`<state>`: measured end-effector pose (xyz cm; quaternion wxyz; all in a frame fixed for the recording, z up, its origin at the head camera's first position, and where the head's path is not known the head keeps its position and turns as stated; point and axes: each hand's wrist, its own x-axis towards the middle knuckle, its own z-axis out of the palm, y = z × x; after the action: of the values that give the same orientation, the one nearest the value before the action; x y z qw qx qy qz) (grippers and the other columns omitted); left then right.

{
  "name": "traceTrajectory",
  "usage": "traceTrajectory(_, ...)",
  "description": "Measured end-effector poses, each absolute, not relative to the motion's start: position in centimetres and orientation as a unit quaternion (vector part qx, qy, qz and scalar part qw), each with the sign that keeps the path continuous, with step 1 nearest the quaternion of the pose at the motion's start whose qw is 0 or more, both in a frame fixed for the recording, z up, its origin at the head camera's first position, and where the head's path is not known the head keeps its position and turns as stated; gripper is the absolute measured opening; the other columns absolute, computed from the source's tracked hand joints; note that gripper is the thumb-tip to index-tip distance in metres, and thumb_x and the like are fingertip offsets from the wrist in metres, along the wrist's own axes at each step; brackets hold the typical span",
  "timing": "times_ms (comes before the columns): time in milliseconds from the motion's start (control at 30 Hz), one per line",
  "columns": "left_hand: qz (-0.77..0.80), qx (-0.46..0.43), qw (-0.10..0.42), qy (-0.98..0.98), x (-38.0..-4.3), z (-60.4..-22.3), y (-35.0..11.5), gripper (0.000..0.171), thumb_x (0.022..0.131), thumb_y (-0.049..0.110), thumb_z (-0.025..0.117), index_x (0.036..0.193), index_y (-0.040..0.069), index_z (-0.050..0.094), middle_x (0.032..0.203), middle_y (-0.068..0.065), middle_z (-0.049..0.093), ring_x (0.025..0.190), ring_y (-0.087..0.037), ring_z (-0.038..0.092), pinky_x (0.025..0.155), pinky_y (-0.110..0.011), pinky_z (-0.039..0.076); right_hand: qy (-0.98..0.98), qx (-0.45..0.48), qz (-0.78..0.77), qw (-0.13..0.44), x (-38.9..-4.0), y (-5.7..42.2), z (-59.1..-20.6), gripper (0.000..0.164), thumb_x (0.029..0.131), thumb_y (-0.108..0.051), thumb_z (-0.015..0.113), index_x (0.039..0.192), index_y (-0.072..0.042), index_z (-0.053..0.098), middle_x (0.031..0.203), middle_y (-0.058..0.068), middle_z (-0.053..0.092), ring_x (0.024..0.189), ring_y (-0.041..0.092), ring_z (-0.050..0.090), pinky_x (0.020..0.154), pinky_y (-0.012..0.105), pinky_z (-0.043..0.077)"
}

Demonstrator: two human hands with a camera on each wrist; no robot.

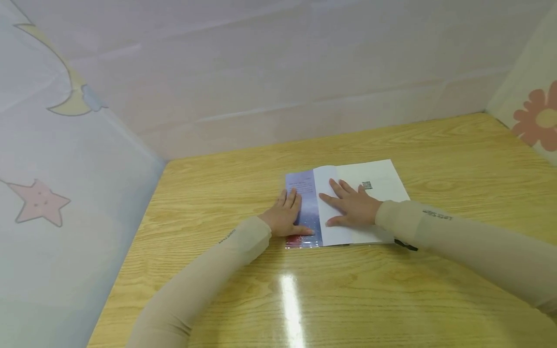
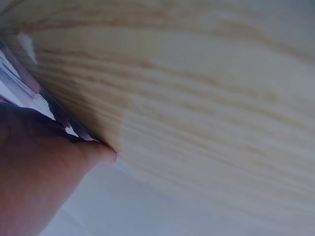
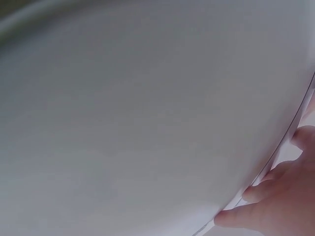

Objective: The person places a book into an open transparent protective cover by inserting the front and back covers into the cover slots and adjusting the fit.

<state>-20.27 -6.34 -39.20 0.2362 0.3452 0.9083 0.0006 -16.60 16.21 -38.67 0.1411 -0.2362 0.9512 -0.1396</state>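
1. A book (image 1: pixel 348 203) lies flat on the wooden tabletop (image 1: pixel 209 203), a little right of the middle and nearer the far wall than the near edge. It lies open at a white page, with a narrow bluish flap (image 1: pixel 304 203) folded out along its left side.
2. The left hand (image 1: pixel 285 215) rests palm down on the flap, fingers straight and pointing away from the person. Its grip is released; it presses rather than holds.
3. The right hand (image 1: pixel 352 205) lies flat on the white page just right of the fold, fingers spread and pointing far-left. Its grip is also released.
4. The fold between flap and page runs near to far, along the book's long axis, and it lies between the two hands, which sit just beside each other without touching.
5. The left hand is nearer the book's left edge. The right hand covers the near-left part of the page.
6. Bare tabletop lies open to the left, right and near side. The cloth walls (image 1: pixel 261 72) stand well apart from the book.
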Motion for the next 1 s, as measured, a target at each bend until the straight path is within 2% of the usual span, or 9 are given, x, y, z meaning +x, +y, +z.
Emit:
traceTrajectory(267,0.006,0.345,0.226,0.911,-20.2,-38.9,-6.2,0.103,0.091,0.064,0.051,0.154,-0.002,0.003,0.159,-0.022,-0.008,0.144,-0.040,-0.010,0.117,-0.043,0.005,0.950,-0.236,-0.137,0.155,-17.0,16.3,-38.5,0.078,0.095,-0.053,0.053,0.153,-0.008,0.028,0.157,0.029,0.003,0.142,0.051,0.005,0.101,0.076,0.009)
traceTrajectory(367,0.009,0.344,0.221,0.913,-20.2,-38.9,-6.2,0.103,0.091,0.064,0.052,0.154,-0.001,0.004,0.160,-0.021,-0.007,0.145,-0.040,-0.009,0.118,-0.041,0.003,0.946,-0.238,-0.145,0.167,-17.2,16.7,-38.2,0.084,0.094,-0.053,0.055,0.154,-0.004,0.024,0.157,0.029,0.003,0.142,0.050,0.006,0.102,0.075,0.010)
traceTrajectory(500,0.023,0.331,0.220,0.917,-20.1,-39.1,-6.5,0.104,0.090,0.065,0.052,0.155,0.002,0.001,0.160,-0.018,-0.010,0.144,-0.039,-0.014,0.118,-0.041,0.003,0.943,-0.242,-0.147,0.173,-17.7,17.2,-38.0,0.088,0.093,-0.052,0.058,0.153,0.000,0.022,0.157,0.030,0.003,0.141,0.052,0.007,0.103,0.074,0.014)
traceTrajectory(633,0.044,0.319,0.224,0.920,-20.2,-39.4,-6.6,0.107,0.087,0.068,0.052,0.156,0.006,-0.001,0.159,-0.016,-0.015,0.143,-0.037,-0.017,0.117,-0.042,0.006,0.945,-0.246,-0.134,0.166,-18.0,17.7,-38.4,0.087,0.092,-0.056,0.057,0.154,-0.004,0.024,0.157,0.030,0.004,0.140,0.054,0.008,0.099,0.077,0.015)
traceTrajectory(1000,0.039,0.339,0.224,0.913,-20.6,-39.8,-6.7,0.106,0.088,0.065,0.055,0.155,0.001,0.003,0.160,-0.019,-0.010,0.145,-0.037,-0.013,0.118,-0.039,0.004,0.943,-0.249,-0.136,0.174,-17.8,16.9,-38.0,0.084,0.092,-0.055,0.057,0.153,-0.006,0.027,0.157,0.028,0.007,0.140,0.053,0.008,0.100,0.078,0.011)
